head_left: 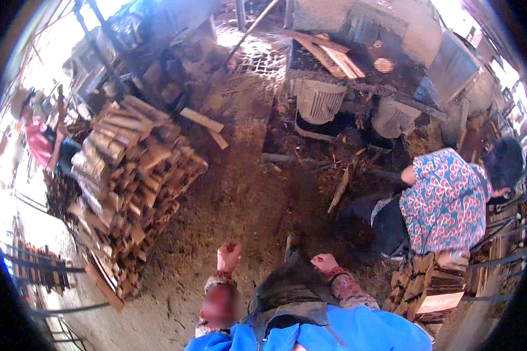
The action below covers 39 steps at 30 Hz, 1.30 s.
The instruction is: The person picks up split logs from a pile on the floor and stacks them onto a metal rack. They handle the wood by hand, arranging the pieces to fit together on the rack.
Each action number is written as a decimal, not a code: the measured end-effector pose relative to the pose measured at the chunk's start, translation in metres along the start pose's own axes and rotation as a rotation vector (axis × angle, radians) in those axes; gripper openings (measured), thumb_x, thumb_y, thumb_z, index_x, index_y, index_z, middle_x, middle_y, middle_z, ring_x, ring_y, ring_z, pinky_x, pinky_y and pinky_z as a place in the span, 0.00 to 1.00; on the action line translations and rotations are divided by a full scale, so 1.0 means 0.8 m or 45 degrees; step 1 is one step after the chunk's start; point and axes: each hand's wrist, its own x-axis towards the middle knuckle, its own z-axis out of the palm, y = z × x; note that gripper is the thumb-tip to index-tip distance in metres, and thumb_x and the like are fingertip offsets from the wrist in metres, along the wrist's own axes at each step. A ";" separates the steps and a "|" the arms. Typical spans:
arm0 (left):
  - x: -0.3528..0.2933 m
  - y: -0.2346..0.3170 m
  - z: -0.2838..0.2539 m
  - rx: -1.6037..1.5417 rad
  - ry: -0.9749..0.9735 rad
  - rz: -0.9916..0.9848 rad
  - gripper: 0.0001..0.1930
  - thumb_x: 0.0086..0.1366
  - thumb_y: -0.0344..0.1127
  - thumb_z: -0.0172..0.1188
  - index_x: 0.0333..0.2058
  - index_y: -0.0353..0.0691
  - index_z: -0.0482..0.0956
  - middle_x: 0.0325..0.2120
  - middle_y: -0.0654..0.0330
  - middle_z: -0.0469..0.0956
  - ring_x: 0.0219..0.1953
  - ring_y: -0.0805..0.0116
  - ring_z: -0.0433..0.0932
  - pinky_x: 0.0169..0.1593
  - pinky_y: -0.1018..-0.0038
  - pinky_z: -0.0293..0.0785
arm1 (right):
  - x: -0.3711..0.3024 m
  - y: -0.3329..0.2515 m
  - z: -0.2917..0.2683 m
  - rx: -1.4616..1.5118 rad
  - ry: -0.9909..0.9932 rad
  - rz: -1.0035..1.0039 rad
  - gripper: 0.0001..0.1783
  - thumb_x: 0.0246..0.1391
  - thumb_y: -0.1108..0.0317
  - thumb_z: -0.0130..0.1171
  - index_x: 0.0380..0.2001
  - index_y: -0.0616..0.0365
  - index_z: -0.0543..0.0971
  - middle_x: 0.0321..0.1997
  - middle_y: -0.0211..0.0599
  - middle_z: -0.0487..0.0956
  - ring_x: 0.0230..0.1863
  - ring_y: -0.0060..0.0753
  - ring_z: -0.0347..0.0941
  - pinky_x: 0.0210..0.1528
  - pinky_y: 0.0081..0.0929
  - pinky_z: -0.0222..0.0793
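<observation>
Left grip [229,257] and right grip [324,263] are held half-curled; stacked firewood [136,186] is seen at ten o'clock from the left.

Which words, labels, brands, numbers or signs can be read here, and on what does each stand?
None can be read.
Small pale mark at the back: too blurred, perhaps not writing.
Co-worker's patterned shirt: printed shapes, no letters I can make out.
Wood pile, left hand, right hand: no text visible.
</observation>
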 end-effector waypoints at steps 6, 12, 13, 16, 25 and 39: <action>0.064 -0.030 0.039 0.031 0.051 -0.239 0.14 0.60 0.37 0.60 0.36 0.29 0.79 0.27 0.57 0.81 0.26 0.71 0.80 0.29 0.75 0.77 | 0.142 -0.053 -0.099 -0.019 -0.006 0.017 0.16 0.51 0.55 0.64 0.32 0.58 0.82 0.26 0.33 0.81 0.27 0.25 0.78 0.34 0.26 0.73; 0.125 -0.045 0.040 -0.018 0.085 -0.400 0.13 0.60 0.34 0.59 0.28 0.26 0.80 0.23 0.54 0.81 0.23 0.68 0.80 0.28 0.72 0.79 | 0.258 -0.077 -0.183 0.026 0.141 0.029 0.20 0.50 0.55 0.64 0.35 0.62 0.81 0.30 0.39 0.82 0.32 0.34 0.78 0.37 0.32 0.74; 0.138 -0.037 0.043 -0.092 0.099 -0.422 0.13 0.60 0.34 0.59 0.27 0.26 0.80 0.22 0.53 0.81 0.23 0.67 0.80 0.28 0.71 0.79 | 0.272 -0.089 -0.197 0.031 0.171 -0.002 0.19 0.51 0.57 0.64 0.36 0.64 0.81 0.28 0.37 0.82 0.28 0.28 0.78 0.34 0.28 0.74; 0.199 -0.012 0.049 -0.096 0.099 -0.420 0.12 0.58 0.34 0.61 0.29 0.26 0.80 0.23 0.54 0.81 0.23 0.68 0.80 0.27 0.72 0.79 | 0.315 -0.117 -0.222 -0.042 0.183 0.070 0.20 0.51 0.57 0.64 0.38 0.64 0.81 0.29 0.39 0.83 0.29 0.30 0.79 0.34 0.29 0.74; 0.459 0.141 0.081 -0.046 -0.214 -0.172 0.12 0.59 0.37 0.61 0.29 0.31 0.78 0.23 0.57 0.79 0.23 0.72 0.78 0.25 0.75 0.75 | 0.399 -0.190 -0.226 0.064 0.332 0.288 0.20 0.52 0.58 0.62 0.39 0.65 0.80 0.26 0.38 0.82 0.28 0.28 0.79 0.29 0.27 0.73; 0.665 0.348 0.201 -0.030 -0.664 0.091 0.17 0.62 0.34 0.62 0.46 0.30 0.75 0.30 0.58 0.80 0.32 0.70 0.79 0.37 0.73 0.78 | 0.441 -0.364 -0.394 0.679 1.139 -0.020 0.28 0.59 0.64 0.57 0.57 0.73 0.67 0.30 0.37 0.80 0.26 0.23 0.75 0.30 0.25 0.73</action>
